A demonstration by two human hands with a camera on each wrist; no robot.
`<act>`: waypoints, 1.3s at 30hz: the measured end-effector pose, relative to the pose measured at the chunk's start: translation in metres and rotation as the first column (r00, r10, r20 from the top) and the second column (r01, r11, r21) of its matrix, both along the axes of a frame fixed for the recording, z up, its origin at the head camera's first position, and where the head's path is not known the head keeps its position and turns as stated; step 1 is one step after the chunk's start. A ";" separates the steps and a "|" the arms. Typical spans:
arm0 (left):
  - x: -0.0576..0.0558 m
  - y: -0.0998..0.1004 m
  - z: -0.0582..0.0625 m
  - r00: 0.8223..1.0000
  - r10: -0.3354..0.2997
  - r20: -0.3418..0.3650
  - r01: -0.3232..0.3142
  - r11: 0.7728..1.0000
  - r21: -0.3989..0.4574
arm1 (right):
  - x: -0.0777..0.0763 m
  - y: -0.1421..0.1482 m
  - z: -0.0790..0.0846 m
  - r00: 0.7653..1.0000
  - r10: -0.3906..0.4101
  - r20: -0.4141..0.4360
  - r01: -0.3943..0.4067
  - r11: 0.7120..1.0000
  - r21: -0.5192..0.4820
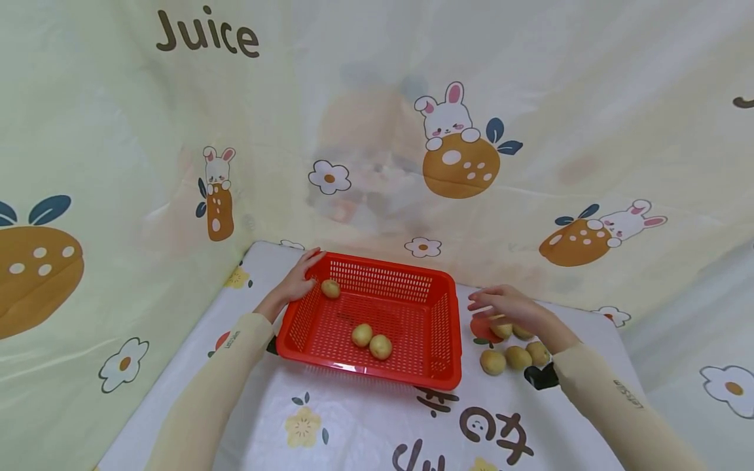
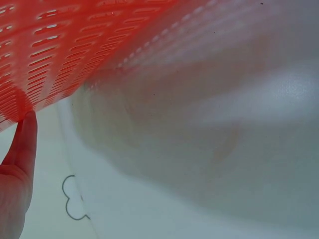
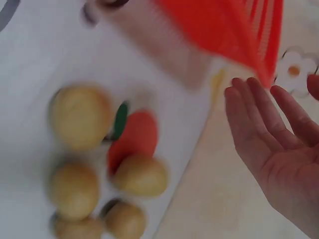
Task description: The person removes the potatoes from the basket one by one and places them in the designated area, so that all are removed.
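A red plastic basket [image 1: 377, 376] with slotted walls stands over the table, and several potatoes lie in and near it. Inside it are one potato [image 1: 331, 288] by the left wall and two potatoes [image 1: 371, 341] near the front. My left hand [image 1: 299, 278] holds the basket's left rim towards the back corner; the left wrist view shows a finger [image 2: 27, 139] against the slotted wall. Just off the basket's right side, my right hand [image 1: 509, 307] hovers with extended fingers and an empty palm, above more potatoes [image 1: 518, 358] on the table.
A white patterned cloth [image 1: 330, 418] covers the table. Cream printed curtains [image 1: 377, 131] hang close behind the basket and along both sides. Printed fruit and lettering on the cloth are flat. Potatoes [image 3: 79, 117] sit in a loose group to the basket's right.
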State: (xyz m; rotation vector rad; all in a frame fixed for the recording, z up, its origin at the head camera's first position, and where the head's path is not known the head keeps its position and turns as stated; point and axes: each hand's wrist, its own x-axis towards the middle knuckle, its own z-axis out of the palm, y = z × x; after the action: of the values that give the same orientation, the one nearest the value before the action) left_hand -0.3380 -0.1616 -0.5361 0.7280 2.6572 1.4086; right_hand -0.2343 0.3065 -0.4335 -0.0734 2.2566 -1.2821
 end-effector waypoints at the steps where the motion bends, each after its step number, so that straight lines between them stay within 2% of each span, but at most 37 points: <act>1: 0.000 0.000 0.000 1.000 0.000 0.001 0.000 1.000 -0.002 | -0.002 -0.008 0.002 1.000 0.001 -0.001 -0.001 1.000 -0.014; 7: -0.001 -0.001 -0.001 1.000 0.005 0.005 -0.005 1.000 0.001 | -0.015 -0.055 0.003 1.000 0.003 0.030 -0.001 0.999 -0.035; 10: 0.000 -0.001 -0.001 1.000 0.006 0.004 -0.006 1.000 0.002 | -0.019 -0.074 -0.006 0.998 -0.022 0.055 0.022 1.000 -0.001; 15: 0.003 0.000 -0.003 1.000 0.011 0.013 -0.011 1.000 0.002 | -0.022 -0.099 -0.028 0.996 -0.016 0.091 0.017 1.000 -0.014; 20: 0.004 0.001 -0.002 0.999 0.011 0.037 -0.012 1.000 0.002 | -0.021 -0.120 -0.046 0.995 0.014 0.101 -0.013 1.000 -0.013; 24: 0.004 0.001 -0.002 1.000 0.010 0.027 -0.010 1.000 0.002 | -0.018 -0.136 -0.054 0.994 0.049 0.099 -0.051 0.999 0.013; 29: 0.003 0.001 -0.001 1.000 0.009 0.016 -0.009 1.000 0.012 | -0.013 -0.154 -0.057 0.987 0.098 0.126 -0.099 0.995 -0.002; 34: 0.002 0.001 0.000 0.999 0.016 0.040 -0.017 1.000 0.017 | -0.010 -0.165 -0.059 0.981 0.143 0.134 -0.145 0.989 0.008; 39: 0.001 0.000 -0.002 0.999 0.010 0.031 -0.011 1.000 0.015 | -0.008 -0.171 -0.062 0.983 0.134 0.128 -0.139 0.990 0.034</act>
State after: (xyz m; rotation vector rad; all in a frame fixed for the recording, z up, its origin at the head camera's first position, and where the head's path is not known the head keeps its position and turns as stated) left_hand -0.3365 -0.1617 -0.5378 0.6885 2.6337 1.4325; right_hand -0.2426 0.1355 -0.4952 -0.1262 2.1318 -1.1342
